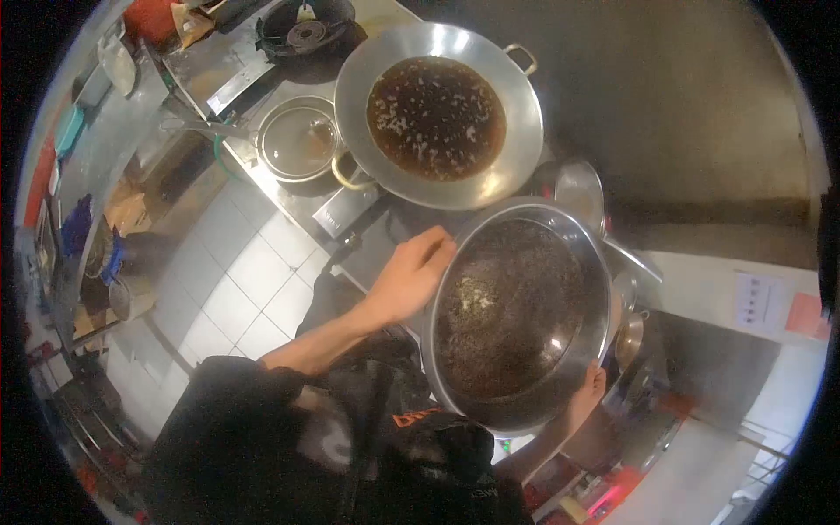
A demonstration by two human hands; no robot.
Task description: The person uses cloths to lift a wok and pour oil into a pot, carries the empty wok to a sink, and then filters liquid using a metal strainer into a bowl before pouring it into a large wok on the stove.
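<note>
A large round steel basin (598,262) of dark, foamy-looking liquid (512,315) is in front of my body. My left hand (409,278) is closed on its left rim, with the fingers partly hidden behind the wall. On the lower right edge, my right hand (588,394) grips the rim, fingertips showing over it. Just beyond the basin stands a wide metal wok (490,188) with two loop handles, holding brown liquid (435,118) with pale bits floating in it. The basin's near edge is close to my black shirt.
Left of the wok sits a saucepan (297,140) of cloudy liquid, with a long handle. A gas burner (306,33) lies farther back. Behind the basin are another round pan (579,191) and a steel wall (665,105). White floor tiles (249,284) show at left.
</note>
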